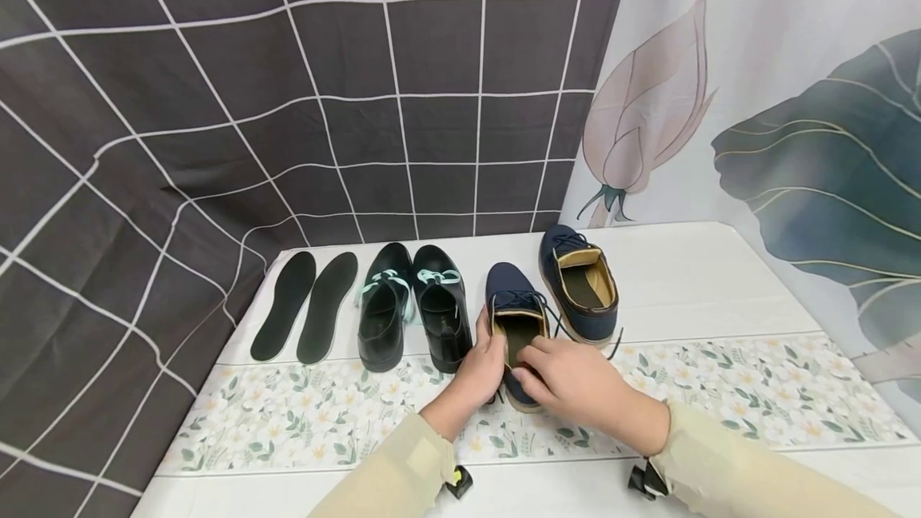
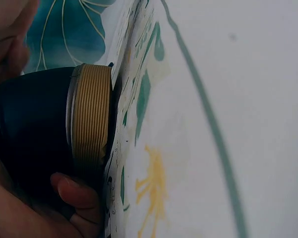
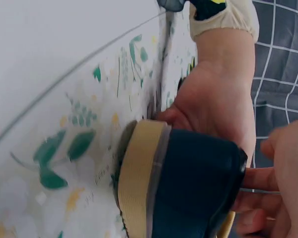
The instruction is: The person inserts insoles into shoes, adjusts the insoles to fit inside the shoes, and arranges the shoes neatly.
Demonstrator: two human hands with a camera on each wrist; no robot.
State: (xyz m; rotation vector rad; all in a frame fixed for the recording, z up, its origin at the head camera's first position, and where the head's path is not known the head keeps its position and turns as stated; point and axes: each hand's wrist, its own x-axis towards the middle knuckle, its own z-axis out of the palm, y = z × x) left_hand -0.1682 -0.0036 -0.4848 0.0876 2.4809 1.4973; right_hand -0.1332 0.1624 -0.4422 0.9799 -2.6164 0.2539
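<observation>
A navy lace-up shoe (image 1: 509,282) with a tan-lined opening stands toe-away on the table, a dark insole (image 1: 520,334) showing inside. My left hand (image 1: 484,366) grips its near left side, thumb along the rim; the left wrist view shows a fingertip low beside the tan sole (image 2: 92,114). My right hand (image 1: 568,378) reaches over the heel, with fingers (image 3: 260,178) going into the opening. The shoe's wall hides their tips. Behind and to the right stands the matching navy shoe (image 1: 596,318), an insole inside it.
Left of my hands stand two black shoes, one (image 1: 381,334) beside the other (image 1: 442,326), with mint laces. Further left lie two flat dark insoles, one (image 1: 284,306) next to the other (image 1: 327,308). A grid-patterned dark cloth (image 1: 432,126) hangs behind the white table (image 1: 691,278).
</observation>
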